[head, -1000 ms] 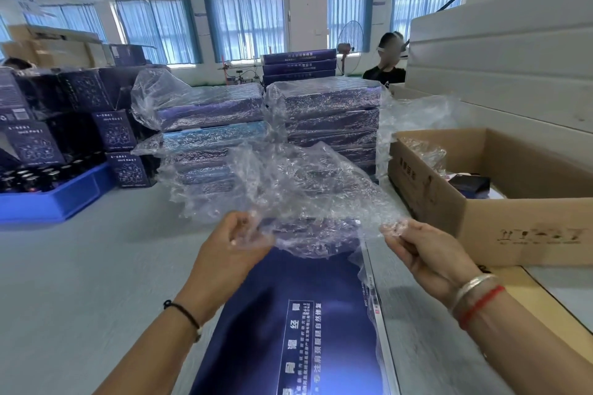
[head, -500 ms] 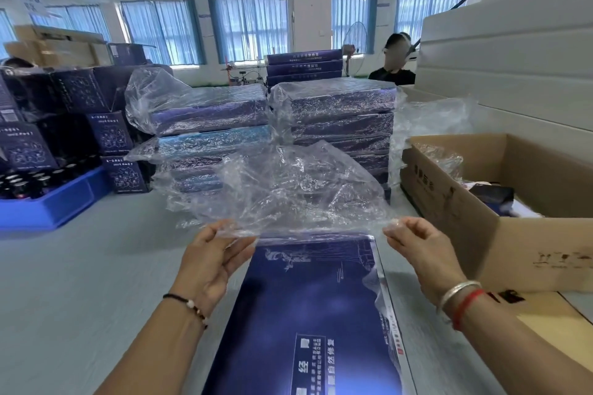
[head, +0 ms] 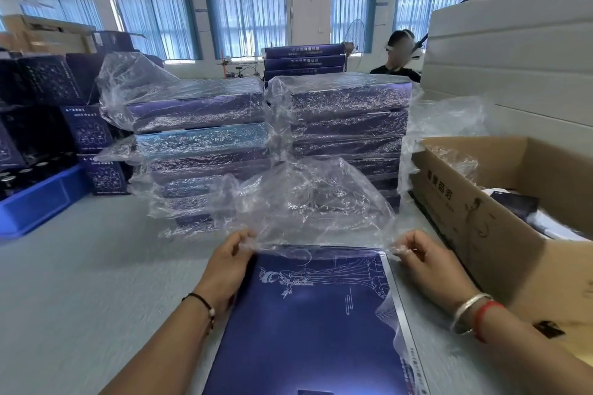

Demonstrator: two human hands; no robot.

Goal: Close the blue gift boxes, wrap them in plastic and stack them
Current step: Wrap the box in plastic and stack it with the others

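- Wrap step: my left hand (head: pixel 229 261) and right hand (head: pixel 420 258) each pinch the plastic bag (head: pixel 301 205) mouth at the far end of the closed blue gift box (head: pixel 308 324).
- Next, I judge: draw bag along box toward me, mouth kept wide.
- Wrapped stacks (head: pixel 276 135) sit beyond the box.

table (head: pixel 96 266) free left, carton (head: pixel 475 212) blocks right

Box (head: pixel 308 324) flat on table (head: pixel 80 292), nearest. Bag (head: pixel 298 205) at its far end, between left hand (head: pixel 229 261) and right hand (head: pixel 423 261). Behind, two stacks (head: pixel 346 125) side by side. Carton (head: pixel 481 218) right, crate (head: pixel 35 202) far left.
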